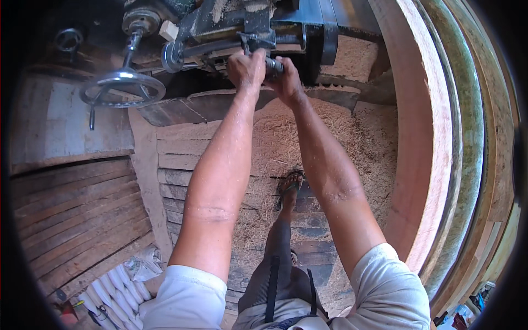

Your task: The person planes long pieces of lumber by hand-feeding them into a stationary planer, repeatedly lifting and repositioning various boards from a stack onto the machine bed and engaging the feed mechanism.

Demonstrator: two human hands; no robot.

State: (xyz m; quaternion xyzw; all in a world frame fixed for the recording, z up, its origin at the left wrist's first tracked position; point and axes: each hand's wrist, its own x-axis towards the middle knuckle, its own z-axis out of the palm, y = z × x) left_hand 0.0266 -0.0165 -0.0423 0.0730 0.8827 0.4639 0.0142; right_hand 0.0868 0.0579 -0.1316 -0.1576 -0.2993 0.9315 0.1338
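Both my arms stretch forward to a dark metal woodworking machine point(242, 33) dusted with sawdust. My left hand point(247, 70) is closed at its front edge, just under a small dark metal bracket point(257, 39); its fingers hide what they grip. Beside it, my right hand point(288, 82) curls round a dark cylindrical part point(273, 67) with shiny bands. Most of that part is hidden behind my hands. A horizontal metal bar point(212, 48) runs along the machine just to the left of them.
A chrome handwheel point(122, 88) juts out at left. Tall curved-looking wooden boards point(421, 137) stand close at right. Sawdust and shavings point(330, 129) cover the plank floor around my sandalled foot point(290, 181). Stacked planks point(82, 209) and white bundles point(118, 294) lie at lower left.
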